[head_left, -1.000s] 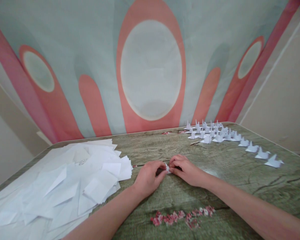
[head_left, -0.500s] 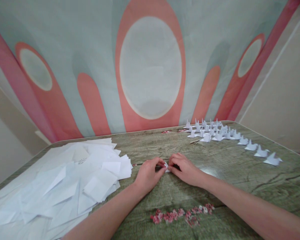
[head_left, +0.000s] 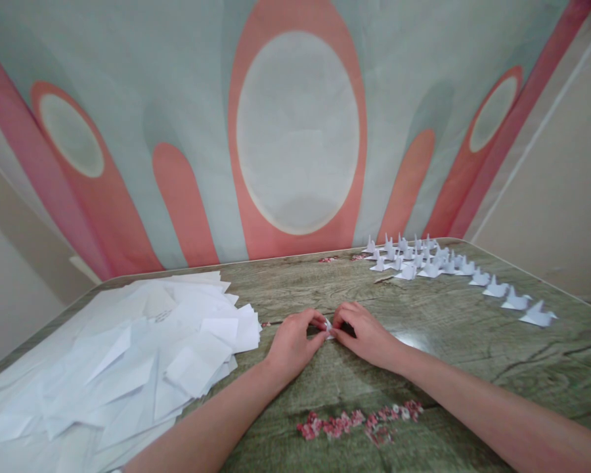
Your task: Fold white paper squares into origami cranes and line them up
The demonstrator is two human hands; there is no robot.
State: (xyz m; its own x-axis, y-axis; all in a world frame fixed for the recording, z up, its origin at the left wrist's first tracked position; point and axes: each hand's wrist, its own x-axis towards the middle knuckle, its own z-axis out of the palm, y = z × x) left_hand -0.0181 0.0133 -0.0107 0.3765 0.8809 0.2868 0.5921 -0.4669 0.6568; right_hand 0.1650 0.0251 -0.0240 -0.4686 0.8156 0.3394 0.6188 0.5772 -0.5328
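Note:
A small folded piece of white paper (head_left: pixel 329 328) stands between my fingertips just above the middle of the table. My left hand (head_left: pixel 295 338) pinches its left side between thumb and fingers. From the right, my right hand (head_left: pixel 362 332) pinches the other side in the same way. Most of the paper is covered by the fingers, so its exact folded shape is hard to make out. Off to the right of my hands, several white folded paper cranes (head_left: pixel 431 268) stand in rows.
A wide, loose heap of white paper sheets (head_left: pixel 192 355) covers the left of the wood-patterned table (head_left: pixel 453 407). Pink flowers (head_left: pixel 359 424) are printed on its surface near me. Behind the table's far edge hangs a backdrop (head_left: pixel 298 243) with coral and white oval shapes.
Hardly anything differs. Both hands keep their pinch on the small folded paper, and the view has shifted very slightly.

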